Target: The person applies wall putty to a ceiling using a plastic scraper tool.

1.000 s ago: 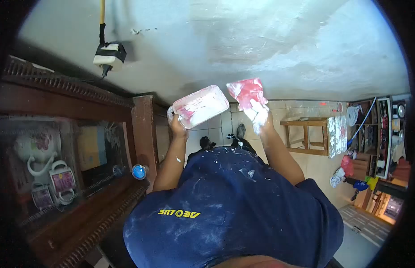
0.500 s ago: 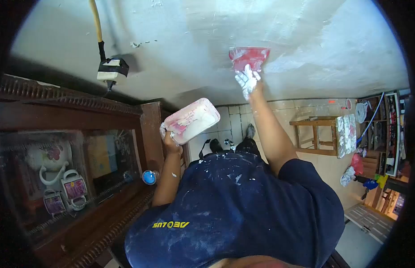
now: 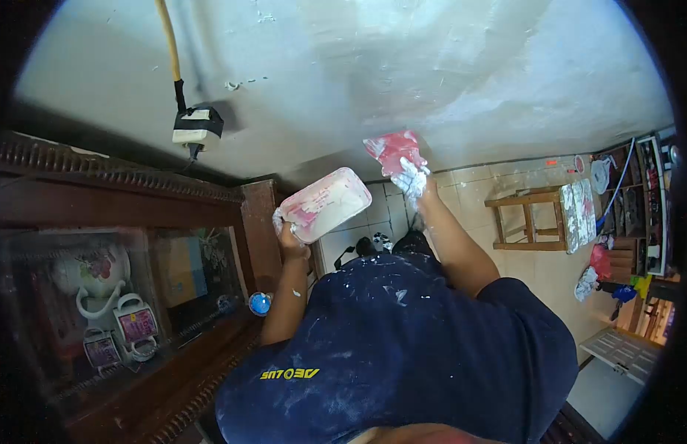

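My left hand (image 3: 292, 231) grips the near left corner of a white rectangular tub (image 3: 336, 206), smeared inside with pink and white paste. To its right, my right hand (image 3: 411, 177), coated in white, is closed on a red spreader (image 3: 395, 149) with paste on its blade. The spreader is near the lower part of the pale wall (image 3: 343, 89); whether it touches the wall I cannot tell.
A dark wooden cabinet (image 3: 122, 200) with cups behind glass stands at the left. A power socket (image 3: 198, 126) hangs on the wall. On the right are a paint-splashed wooden stool (image 3: 576, 214) and crowded shelves (image 3: 632, 200).
My right hand has drawn the spreader down the wall view, toward my body and the tub. The spreader is now tilted. My left hand still holds the tub.
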`<state>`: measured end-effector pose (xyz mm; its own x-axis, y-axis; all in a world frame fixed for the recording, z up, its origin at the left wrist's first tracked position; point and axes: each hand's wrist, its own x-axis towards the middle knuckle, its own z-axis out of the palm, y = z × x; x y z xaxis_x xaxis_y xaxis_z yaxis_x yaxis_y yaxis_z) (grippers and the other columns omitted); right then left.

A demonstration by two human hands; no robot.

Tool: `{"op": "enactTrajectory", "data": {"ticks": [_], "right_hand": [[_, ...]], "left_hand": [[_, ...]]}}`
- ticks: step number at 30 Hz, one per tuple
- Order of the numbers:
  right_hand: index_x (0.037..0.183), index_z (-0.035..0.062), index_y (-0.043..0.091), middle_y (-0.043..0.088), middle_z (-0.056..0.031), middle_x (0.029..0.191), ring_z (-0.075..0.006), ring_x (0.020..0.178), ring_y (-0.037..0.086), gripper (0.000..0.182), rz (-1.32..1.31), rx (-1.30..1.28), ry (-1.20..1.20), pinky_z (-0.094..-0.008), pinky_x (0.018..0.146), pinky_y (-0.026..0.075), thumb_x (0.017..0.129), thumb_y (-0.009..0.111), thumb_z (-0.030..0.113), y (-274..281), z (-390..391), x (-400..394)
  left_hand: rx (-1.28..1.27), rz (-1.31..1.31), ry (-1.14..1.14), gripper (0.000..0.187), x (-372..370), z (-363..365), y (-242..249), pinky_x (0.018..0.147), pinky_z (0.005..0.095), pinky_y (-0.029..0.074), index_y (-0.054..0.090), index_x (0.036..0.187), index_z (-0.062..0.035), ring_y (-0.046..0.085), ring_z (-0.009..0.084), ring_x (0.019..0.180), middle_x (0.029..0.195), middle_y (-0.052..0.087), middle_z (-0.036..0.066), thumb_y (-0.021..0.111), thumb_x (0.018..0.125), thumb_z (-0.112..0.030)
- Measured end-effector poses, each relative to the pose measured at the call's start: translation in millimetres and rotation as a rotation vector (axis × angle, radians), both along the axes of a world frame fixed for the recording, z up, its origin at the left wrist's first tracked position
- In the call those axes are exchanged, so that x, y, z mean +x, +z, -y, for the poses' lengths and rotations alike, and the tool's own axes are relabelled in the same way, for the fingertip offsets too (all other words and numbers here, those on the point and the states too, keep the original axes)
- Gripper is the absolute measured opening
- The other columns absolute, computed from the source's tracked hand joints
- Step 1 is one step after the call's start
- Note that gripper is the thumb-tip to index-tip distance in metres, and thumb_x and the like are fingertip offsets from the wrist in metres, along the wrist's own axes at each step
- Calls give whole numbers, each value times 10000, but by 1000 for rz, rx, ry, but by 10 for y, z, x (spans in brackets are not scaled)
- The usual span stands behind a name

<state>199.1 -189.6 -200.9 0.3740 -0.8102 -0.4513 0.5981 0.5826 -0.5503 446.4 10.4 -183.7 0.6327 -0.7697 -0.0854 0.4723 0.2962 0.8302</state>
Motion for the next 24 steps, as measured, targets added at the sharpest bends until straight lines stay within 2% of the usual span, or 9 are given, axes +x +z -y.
{"op": "enactTrajectory", "data": {"ticks": [5, 7, 10, 12, 14, 16, 22, 23, 24], "right_hand": [[1308, 48, 313, 483, -169, 1232, -348, 1012, 581, 504, -6, -196, -49, -450, 779, 541, 897, 582, 157, 1314, 73, 301], [1348, 84, 266, 451, -135, 1312, -353, 1021, 573, 421, -71, -259, -82, -472, 841, 507, 980, 361, 265, 1511, 249, 472], [1368, 15, 221, 445, -157, 1328, -391, 1108, 522, 512, -91, -220, -37, -483, 872, 488, 972, 420, 271, 1153, 541, 666], [1369, 15, 222, 435, -194, 1329, -397, 1114, 521, 558, 198, -121, -43, -471, 884, 486, 952, 486, 275, 57, 655, 610], [1382, 23, 239, 442, -137, 1349, -395, 1160, 487, 568, -231, -122, 124, -486, 945, 442, 945, 477, 297, -212, 309, 536], [1394, 95, 254, 466, -110, 1332, -389, 1123, 515, 588, -51, 85, 37, -498, 904, 463, 914, 539, 279, -730, 43, 328], [1363, 128, 328, 520, -106, 1247, -330, 967, 609, 527, -153, -134, 98, -403, 700, 535, 898, 571, 173, 819, 100, 434], [1315, 121, 311, 535, -96, 1179, -319, 942, 605, 505, -203, -212, 47, -406, 722, 519, 912, 569, 284, 1282, 155, 511], [1253, 89, 372, 529, -98, 1156, -312, 894, 616, 424, 112, -338, 34, -393, 693, 523, 919, 554, 277, 1369, 305, 471]], "left_hand": [[-73, -94, -21, 363, -166, 80, 170, 925, 385, 457, 482, 1175, 13, 566, 282, 1060, 1133, 563, 158, 453, 858, -163], [-56, -120, -14, 363, -180, 47, 136, 925, 384, 457, 488, 1171, 15, 568, 280, 1057, 1129, 567, 159, 457, 859, -168], [-40, -101, -27, 362, -226, -42, 169, 923, 383, 458, 494, 1170, 16, 570, 275, 1052, 1119, 571, 156, 455, 864, -175], [-51, -51, -47, 361, -199, -116, 120, 922, 382, 459, 493, 1172, 14, 571, 273, 1050, 1113, 572, 153, 450, 868, -176], [15, -36, 36, 346, -100, -214, -112, 917, 380, 461, 491, 1161, 13, 569, 266, 1049, 1105, 567, 150, 442, 868, -165], [3, -100, 17, 333, -104, -257, -59, 916, 382, 460, 486, 1147, 7, 564, 263, 1055, 1110, 559, 149, 437, 855, -145], [61, -25, 97, 319, -149, -346, 111, 901, 374, 473, 495, 1140, 8, 576, 269, 1031, 1096, 567, 149, 448, 868, -151], [64, -6, 78, 318, -146, -349, 86, 891, 372, 478, 501, 1135, 13, 581, 264, 1024, 1099, 569, 147, 446, 867, -149], [70, -6, 73, 318, -140, -358, 7, 891, 372, 478, 501, 1135, 13, 581, 264, 1024, 1099, 569, 147, 446, 867, -149]]}}
